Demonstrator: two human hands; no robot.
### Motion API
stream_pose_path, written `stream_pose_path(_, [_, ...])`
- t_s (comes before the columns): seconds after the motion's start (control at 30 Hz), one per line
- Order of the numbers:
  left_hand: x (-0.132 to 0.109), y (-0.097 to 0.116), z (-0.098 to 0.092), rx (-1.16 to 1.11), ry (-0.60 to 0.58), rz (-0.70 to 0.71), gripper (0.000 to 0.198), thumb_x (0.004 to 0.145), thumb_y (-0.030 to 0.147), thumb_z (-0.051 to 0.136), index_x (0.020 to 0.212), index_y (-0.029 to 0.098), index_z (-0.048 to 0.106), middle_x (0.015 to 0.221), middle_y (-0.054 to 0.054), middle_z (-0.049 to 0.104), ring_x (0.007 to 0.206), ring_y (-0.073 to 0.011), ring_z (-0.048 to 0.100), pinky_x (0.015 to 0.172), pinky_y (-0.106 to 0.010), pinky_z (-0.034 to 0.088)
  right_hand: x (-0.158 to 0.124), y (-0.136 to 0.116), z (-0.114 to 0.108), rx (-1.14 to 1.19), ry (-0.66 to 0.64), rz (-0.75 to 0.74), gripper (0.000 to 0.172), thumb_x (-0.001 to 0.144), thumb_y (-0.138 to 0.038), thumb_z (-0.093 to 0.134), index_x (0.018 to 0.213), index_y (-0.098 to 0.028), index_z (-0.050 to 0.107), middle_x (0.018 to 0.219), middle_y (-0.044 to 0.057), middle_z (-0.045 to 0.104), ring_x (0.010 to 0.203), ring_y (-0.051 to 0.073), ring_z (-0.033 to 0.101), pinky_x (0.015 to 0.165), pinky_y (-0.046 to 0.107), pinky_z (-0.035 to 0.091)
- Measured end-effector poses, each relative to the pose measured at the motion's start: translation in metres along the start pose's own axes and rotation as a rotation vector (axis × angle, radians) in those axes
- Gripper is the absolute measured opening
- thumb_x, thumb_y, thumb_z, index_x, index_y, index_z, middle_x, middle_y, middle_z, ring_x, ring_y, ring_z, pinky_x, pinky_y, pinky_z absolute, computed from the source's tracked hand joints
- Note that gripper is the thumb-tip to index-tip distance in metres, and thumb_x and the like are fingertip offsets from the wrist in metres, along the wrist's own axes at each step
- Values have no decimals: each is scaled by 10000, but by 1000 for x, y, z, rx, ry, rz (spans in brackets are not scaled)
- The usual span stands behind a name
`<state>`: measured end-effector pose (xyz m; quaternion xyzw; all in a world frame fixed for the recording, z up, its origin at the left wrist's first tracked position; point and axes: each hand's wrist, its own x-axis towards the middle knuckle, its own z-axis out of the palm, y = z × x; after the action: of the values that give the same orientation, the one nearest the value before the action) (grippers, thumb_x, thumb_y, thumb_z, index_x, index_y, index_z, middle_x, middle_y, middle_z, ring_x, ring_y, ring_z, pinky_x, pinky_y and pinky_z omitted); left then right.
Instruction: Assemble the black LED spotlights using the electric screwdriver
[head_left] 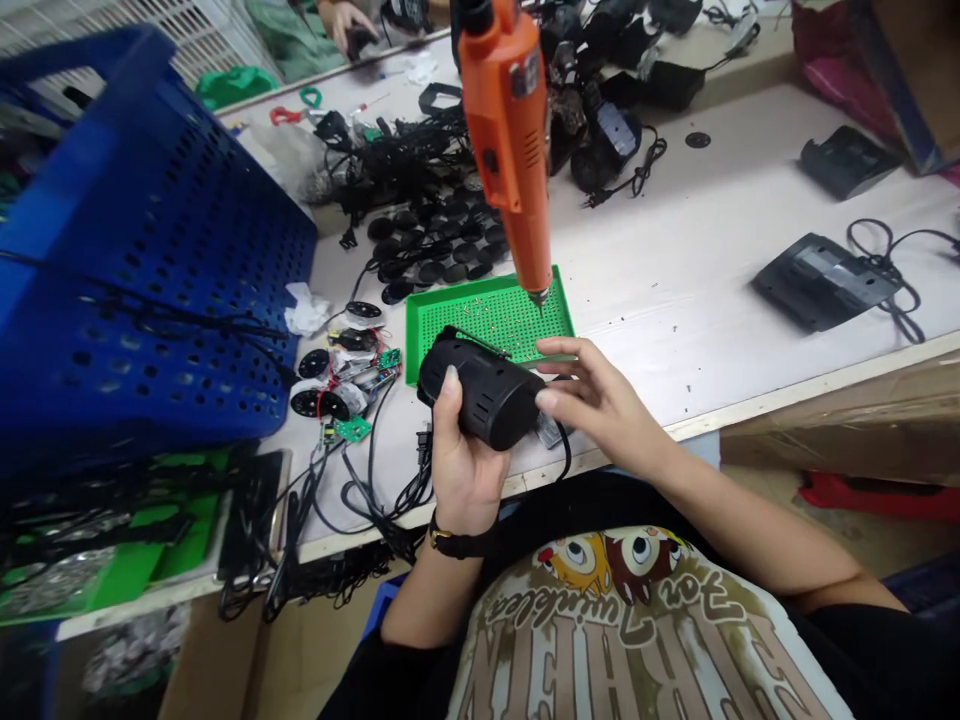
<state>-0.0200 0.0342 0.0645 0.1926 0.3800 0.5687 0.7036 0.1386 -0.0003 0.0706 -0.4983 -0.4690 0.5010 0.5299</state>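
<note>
My left hand (463, 462) is wrapped round a black cylindrical plastic housing (484, 392), held just above the table's front edge. My right hand (596, 398) touches the housing's right end with fingers stretched out. A black cable hangs from the housing near my right fingers. An orange electric screwdriver (508, 140) hangs upright above a green screw tray (491, 318), its tip just over the tray's right part. Neither hand touches the screwdriver.
A tilted blue perforated crate (142, 260) fills the left. Black round parts (435, 250), small circuit boards (352, 428) and tangled cables lie left of the tray. Two black flat casings (821, 282) sit right. Another person's hand (346, 22) shows at the far edge.
</note>
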Motion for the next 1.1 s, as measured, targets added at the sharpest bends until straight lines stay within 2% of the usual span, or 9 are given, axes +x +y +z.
stream_pose_path(0.17, [-3,6,-2,-7,0,-44,329,859,398,814,1127,233,715,1081,10,801,1057,-159,746,1018,-271,575,-11,5,14,-507,194,-487,77,948,-279,625,988,-215,614,1349,167,611,1279,289,598,1064,524,531])
stream_pose_path(0.3, [-4,10,-2,47,-43,-11,345,827,393,801,1099,203,708,1076,-29,799,1054,-182,743,997,-272,580,-6,13,18,-673,240,-635,127,977,-212,542,931,-217,661,1284,129,700,1183,295,623,1001,530,558])
stream_pose_path(0.47, [-3,15,-1,71,-58,-98,460,794,423,807,1169,184,688,1101,-62,788,1128,-206,718,1027,-282,560,0,22,8,-613,121,-748,157,982,-195,556,904,-270,671,1323,58,722,1190,265,634,1006,514,564])
stream_pose_path(0.53, [-6,15,4,117,-45,-58,464,813,448,779,1195,202,689,1152,-67,781,1207,-248,696,1062,-340,556,-1,22,3,-501,111,-693,62,983,-283,617,944,-264,662,1394,81,678,1270,272,611,1069,525,539])
stream_pose_path(0.57, [-10,13,7,153,-40,11,450,824,450,763,1207,224,691,1191,-59,775,1260,-268,673,1089,-372,548,-3,21,1,-414,109,-614,112,965,-359,664,1000,-254,654,1432,110,643,1315,284,592,1098,534,524])
stream_pose_path(0.67, [-23,2,19,257,-46,281,454,825,406,751,1264,314,686,1326,2,729,1429,-301,556,1196,-443,482,-9,13,0,-101,34,-279,607,850,-614,757,1274,-222,571,1451,184,597,1309,310,611,1085,541,531])
stream_pose_path(0.73, [-33,-10,24,319,-57,409,497,807,393,754,1297,348,682,1385,28,696,1498,-315,482,1239,-463,443,-13,6,2,38,-32,-167,737,850,-716,695,1369,-219,532,1396,176,643,1238,299,652,1061,528,530])
stream_pose_path(0.9, [-49,-39,24,494,-107,412,706,800,572,721,1467,401,560,1448,25,654,1518,-337,458,1258,-492,424,-13,-12,-3,66,46,-231,533,1040,-661,374,1084,-237,692,1164,102,750,1112,240,683,999,446,503])
stream_pose_path(1.1, [-54,-63,15,587,-123,300,833,773,720,696,1522,417,496,1409,11,685,1457,-363,529,1226,-539,452,-11,-12,-18,-129,81,-139,458,1075,-470,334,854,-225,650,876,62,711,861,205,650,815,397,482])
